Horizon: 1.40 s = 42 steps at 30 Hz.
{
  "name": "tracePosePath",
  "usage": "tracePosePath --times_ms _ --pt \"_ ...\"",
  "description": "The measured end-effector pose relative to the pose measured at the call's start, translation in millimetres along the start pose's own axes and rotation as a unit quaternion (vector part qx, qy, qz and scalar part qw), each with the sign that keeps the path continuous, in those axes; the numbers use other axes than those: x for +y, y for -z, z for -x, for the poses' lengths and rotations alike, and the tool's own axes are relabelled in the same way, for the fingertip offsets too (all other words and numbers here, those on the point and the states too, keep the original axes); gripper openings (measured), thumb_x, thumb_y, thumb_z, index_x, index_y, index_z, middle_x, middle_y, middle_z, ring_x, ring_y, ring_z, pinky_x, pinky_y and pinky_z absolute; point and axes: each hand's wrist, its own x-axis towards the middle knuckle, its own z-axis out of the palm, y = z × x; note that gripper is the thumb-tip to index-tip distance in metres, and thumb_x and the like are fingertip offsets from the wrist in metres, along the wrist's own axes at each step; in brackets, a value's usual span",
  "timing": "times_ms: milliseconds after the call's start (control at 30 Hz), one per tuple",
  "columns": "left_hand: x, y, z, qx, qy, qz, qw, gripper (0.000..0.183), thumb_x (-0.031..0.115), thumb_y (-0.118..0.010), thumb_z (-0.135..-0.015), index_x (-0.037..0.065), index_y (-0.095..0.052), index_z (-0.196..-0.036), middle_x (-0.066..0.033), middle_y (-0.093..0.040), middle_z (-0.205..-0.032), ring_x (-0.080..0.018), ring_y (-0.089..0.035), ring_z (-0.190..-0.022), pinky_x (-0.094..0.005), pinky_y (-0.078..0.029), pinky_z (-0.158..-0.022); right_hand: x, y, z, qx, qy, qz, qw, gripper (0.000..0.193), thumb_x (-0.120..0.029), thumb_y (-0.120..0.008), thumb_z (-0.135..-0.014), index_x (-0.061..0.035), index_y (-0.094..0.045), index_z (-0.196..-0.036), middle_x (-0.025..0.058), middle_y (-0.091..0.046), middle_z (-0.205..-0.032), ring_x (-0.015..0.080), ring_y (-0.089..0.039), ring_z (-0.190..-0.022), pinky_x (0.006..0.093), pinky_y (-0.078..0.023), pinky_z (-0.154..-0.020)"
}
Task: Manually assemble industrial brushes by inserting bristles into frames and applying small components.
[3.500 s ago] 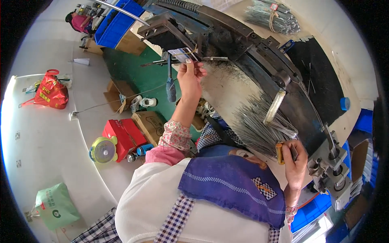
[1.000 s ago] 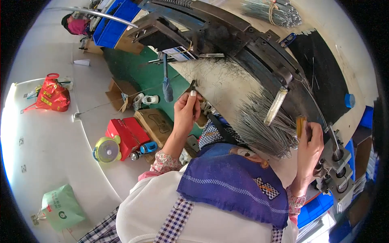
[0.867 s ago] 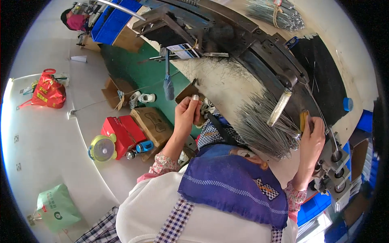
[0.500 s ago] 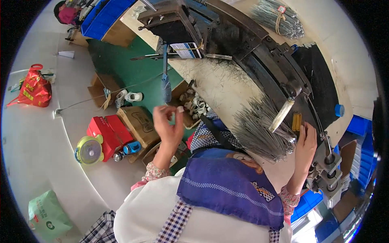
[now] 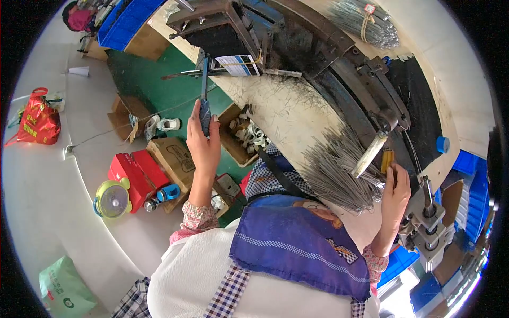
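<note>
My left hand [image 5: 203, 146] is raised at the left of the bench, its fingers and thumb on either side of the blue-wrapped grip of a lever [image 5: 205, 114] that hangs from the machine. My right hand [image 5: 395, 196] is at the right end of the machine, with bent fingers pressed together. Its fingertips meet the lower edge of a small yellow block [image 5: 388, 159]; whatever they pinch is too small to make out. Left of that hand, a fanned pile of thin grey metal wires [image 5: 339, 169] lies on the bench, partly under a pale rod-shaped handle [image 5: 369, 155].
The dark metal machine [image 5: 323, 53] spans the bench [image 5: 265, 98]. A tied wire bundle [image 5: 366, 24] lies behind it. A box of white parts [image 5: 233, 153] stands beside the bench. Metal clamp blocks [image 5: 429, 228] jut out right of my right hand. Cartons and a fan [image 5: 113, 201] occupy the left floor.
My left hand has moved up and left onto the lever's grip, its fingers now around it. My right hand has shifted slightly left and down, with its fingertips at the yellow block.
</note>
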Motion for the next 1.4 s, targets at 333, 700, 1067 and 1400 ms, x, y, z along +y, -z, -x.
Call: tracePosePath --times_ms 333,700,1067,1400 --pt "2.1 -8.6 0.4 -0.008 0.055 0.104 0.993 0.048 0.01 -0.053 -0.094 0.005 -0.038 -0.14 -0.0086 -0.059 -0.109 -0.0097 -0.061 -0.071 -0.0228 -0.052 -0.054 -67.7 36.1 9.4 0.04 0.044 -0.031 0.998 0.015 0.0 -0.065 -0.082 0.0005 -0.06 -0.096 0.0146 -0.061 -0.088 0.0326 -0.06 -0.075 0.0381 -0.049 -0.07" --pt "20.3 6.8 -6.0 0.008 0.039 0.156 0.987 0.05 0.007 -0.06 -0.09 0.004 -0.043 -0.138 -0.0055 -0.056 -0.096 -0.0064 -0.056 -0.063 -0.0219 -0.048 -0.049 -173.5 -52.6 -109.8 -0.062 0.41 0.152 0.897 0.028 -0.001 -0.057 -0.077 0.0052 -0.056 -0.105 0.0157 -0.057 -0.095 0.0293 -0.065 -0.071 0.037 -0.054 -0.061" --pt "-37.7 29.0 -84.7 0.136 -0.201 -0.113 0.964 0.036 0.005 -0.061 -0.085 0.004 -0.057 -0.121 -0.0108 -0.058 -0.123 -0.0311 -0.05 -0.116 -0.0402 -0.038 -0.1 -172.1 -94.4 -151.8 -0.128 0.386 0.194 0.893 0.011 -0.003 -0.051 -0.079 0.0 -0.06 -0.085 0.0174 -0.063 -0.087 0.0341 -0.066 -0.079 0.0426 -0.054 -0.067" --pt "-103.8 37.2 -159.3 -0.142 -0.254 -0.153 0.944 0.01 0.005 -0.056 -0.081 0.005 -0.058 -0.091 -0.0106 -0.059 -0.091 -0.0308 -0.056 -0.09 -0.0396 -0.046 -0.08 -173.0 -97.2 -153.2 -0.14 0.359 0.176 0.906 0.012 -0.005 -0.049 -0.08 -0.0001 -0.06 -0.079 0.0179 -0.064 -0.083 0.0355 -0.065 -0.081 0.0446 -0.053 -0.068"
